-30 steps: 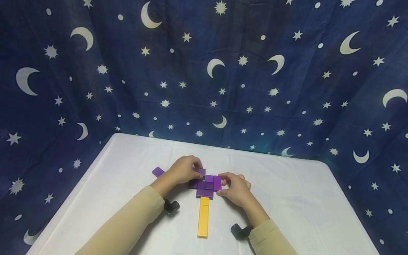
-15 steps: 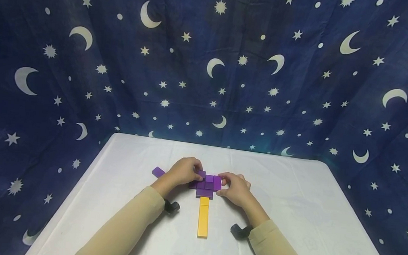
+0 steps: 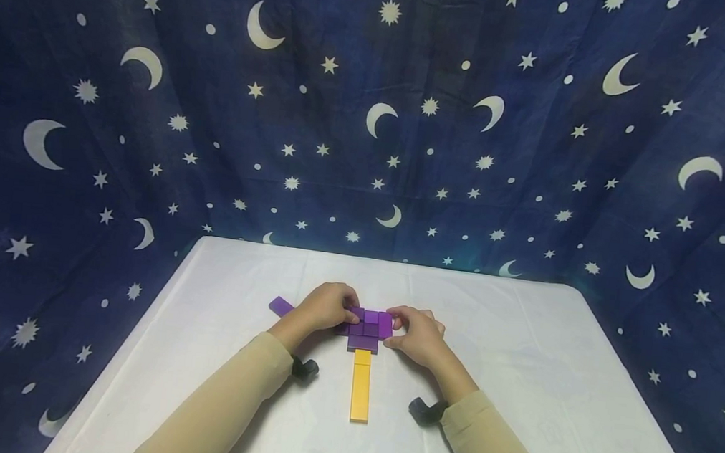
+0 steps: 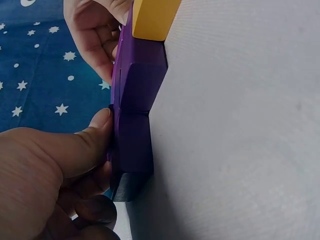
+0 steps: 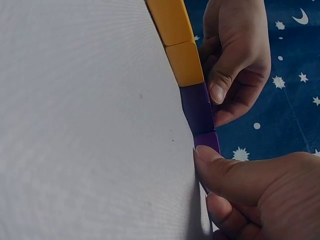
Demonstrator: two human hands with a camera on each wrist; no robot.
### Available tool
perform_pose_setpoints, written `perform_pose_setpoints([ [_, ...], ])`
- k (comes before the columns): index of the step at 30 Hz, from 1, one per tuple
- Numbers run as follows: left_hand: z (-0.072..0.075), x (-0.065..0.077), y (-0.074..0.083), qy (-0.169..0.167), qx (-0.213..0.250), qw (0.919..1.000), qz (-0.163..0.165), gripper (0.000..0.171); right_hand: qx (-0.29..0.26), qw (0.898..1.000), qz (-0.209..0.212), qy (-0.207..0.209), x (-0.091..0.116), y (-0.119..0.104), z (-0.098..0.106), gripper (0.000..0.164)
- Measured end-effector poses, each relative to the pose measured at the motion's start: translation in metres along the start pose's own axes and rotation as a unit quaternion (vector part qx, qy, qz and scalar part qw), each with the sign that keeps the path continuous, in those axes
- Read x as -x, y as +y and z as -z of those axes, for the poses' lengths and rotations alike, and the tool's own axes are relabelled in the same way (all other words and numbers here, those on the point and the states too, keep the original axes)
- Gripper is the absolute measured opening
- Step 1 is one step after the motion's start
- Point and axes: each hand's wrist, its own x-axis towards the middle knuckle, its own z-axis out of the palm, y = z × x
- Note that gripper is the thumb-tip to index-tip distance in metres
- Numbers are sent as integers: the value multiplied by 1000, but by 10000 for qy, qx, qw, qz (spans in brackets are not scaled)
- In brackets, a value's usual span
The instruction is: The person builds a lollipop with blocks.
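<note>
Several flat purple blocks (image 3: 362, 344) lie fitted together mid-table. My left hand (image 3: 326, 307) pinches a purple block (image 3: 358, 314) at the group's far left, thumb on the near side and fingers behind. On the right edge, my right hand (image 3: 419, 336) grips an upright-running purple block (image 3: 385, 325) between thumb and fingers at its near and far ends. From the group's near side runs a yellow strip, a short yellow block (image 3: 362, 357) against a long yellow block (image 3: 360, 395). The left wrist view shows my left thumb (image 4: 95, 135) on the purple edge; the fingers are partly hidden.
Left of the group, a separate purple block (image 3: 280, 306) lies slanted, partly behind my left wrist. A white cloth covers the table (image 3: 517, 384). Behind it hangs a dark blue curtain (image 3: 347, 110) with moons and stars. Black wrist cameras (image 3: 427, 412) hang below both wrists.
My left hand has drawn its purple block slightly toward me, closing the gap to the blocks in front. My right hand stays in place on its block.
</note>
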Motion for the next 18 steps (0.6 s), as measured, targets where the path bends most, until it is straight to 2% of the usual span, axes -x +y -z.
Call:
perform_pose_setpoints([
  [18,-1,2,-2,-59,206,9998,13,21,4,10000,17,-25,1,0,2,63],
])
